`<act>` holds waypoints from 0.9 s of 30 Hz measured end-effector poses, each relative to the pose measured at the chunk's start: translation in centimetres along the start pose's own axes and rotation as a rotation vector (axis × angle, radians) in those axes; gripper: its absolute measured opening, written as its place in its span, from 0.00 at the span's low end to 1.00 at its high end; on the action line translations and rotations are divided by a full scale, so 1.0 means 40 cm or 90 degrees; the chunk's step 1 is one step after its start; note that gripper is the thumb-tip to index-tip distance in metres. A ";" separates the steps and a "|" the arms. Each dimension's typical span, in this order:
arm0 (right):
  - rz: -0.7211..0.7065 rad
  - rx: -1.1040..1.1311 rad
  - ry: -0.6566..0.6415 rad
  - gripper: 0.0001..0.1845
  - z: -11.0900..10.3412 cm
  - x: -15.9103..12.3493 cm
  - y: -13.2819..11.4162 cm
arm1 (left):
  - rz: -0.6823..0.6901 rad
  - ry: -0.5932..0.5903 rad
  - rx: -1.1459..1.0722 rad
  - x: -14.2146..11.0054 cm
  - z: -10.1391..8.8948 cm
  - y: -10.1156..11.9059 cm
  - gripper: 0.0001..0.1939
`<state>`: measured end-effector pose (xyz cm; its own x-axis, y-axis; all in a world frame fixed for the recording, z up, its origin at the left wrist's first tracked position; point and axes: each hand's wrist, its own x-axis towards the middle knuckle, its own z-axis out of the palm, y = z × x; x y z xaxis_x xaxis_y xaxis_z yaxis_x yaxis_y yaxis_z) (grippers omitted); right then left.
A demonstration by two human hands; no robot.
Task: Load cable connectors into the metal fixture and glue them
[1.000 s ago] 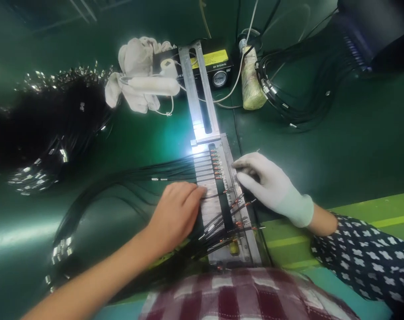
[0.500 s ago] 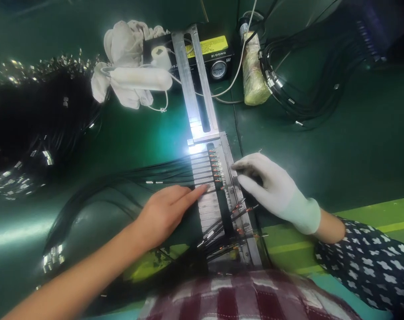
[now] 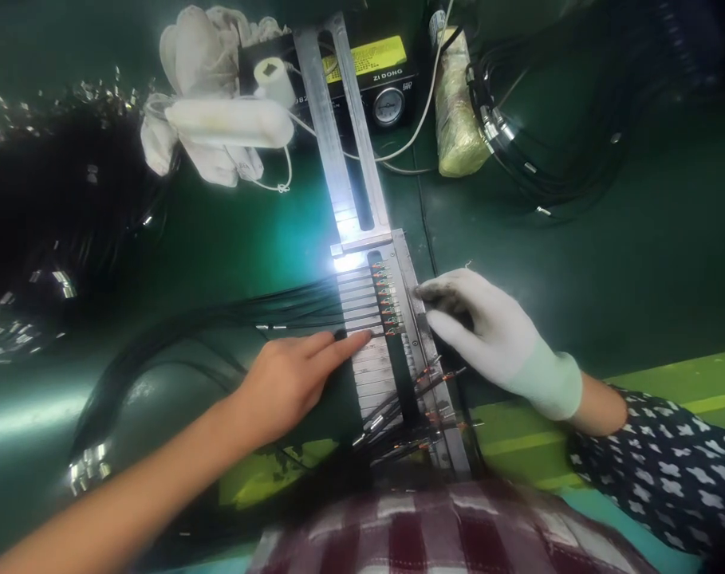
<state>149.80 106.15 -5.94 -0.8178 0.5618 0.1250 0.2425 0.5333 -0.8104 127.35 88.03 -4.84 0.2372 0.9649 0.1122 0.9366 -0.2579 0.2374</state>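
Dark green covers the tabletop (image 3: 553, 279), lit by a glare near the middle. On it, the bare left hand (image 3: 287, 383) reaches forward with its index finger stretched out, the tip resting on a black wire (image 3: 382, 334) that lies across a grooved metal plate (image 3: 371, 375). Its other fingers are curled under, and I cannot tell whether they or the hidden thumb pinch anything. The gloved right hand (image 3: 494, 327) has thumb and forefinger apart at the outer edge of a metal strip (image 3: 413, 319); it seems to grasp nothing, though whether both fingertips touch the strip is hard to tell.

Compared with half a second ago, the wire under the left finger has drawn up close to its neighbours, and its end now sits at the near end of the row of wire ends (image 3: 386, 295). That appears to make the row one wire longer.

Closer to the person, loose wires (image 3: 383, 418) lie slantwise over the plate, outside the row. Beyond the plate is a slotted metal bar (image 3: 322, 119), with a white tube (image 3: 230, 122) and white gloves (image 3: 186, 56) to its left. Farther out stand a black box (image 3: 356, 119) with a dial (image 3: 389, 105), a wrapped bundle (image 3: 461, 143) and, at far left, a blurred wire heap (image 3: 57, 183).
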 end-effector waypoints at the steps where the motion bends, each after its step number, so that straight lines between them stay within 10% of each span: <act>1: -0.002 0.000 0.001 0.12 0.000 0.000 -0.001 | -0.001 0.001 -0.021 0.003 0.000 -0.003 0.25; 20: -0.008 -0.012 0.003 0.09 0.000 0.004 0.000 | -0.051 0.001 -0.170 0.037 -0.007 -0.005 0.10; 27: -0.010 -0.008 0.002 0.09 -0.001 0.008 -0.002 | -0.085 0.100 0.085 -0.011 0.016 0.039 0.16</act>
<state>149.55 106.32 -5.81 -0.8200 0.5552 0.1390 0.2367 0.5501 -0.8009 128.86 87.24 -5.13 0.0764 0.9679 0.2396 0.9852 -0.1102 0.1310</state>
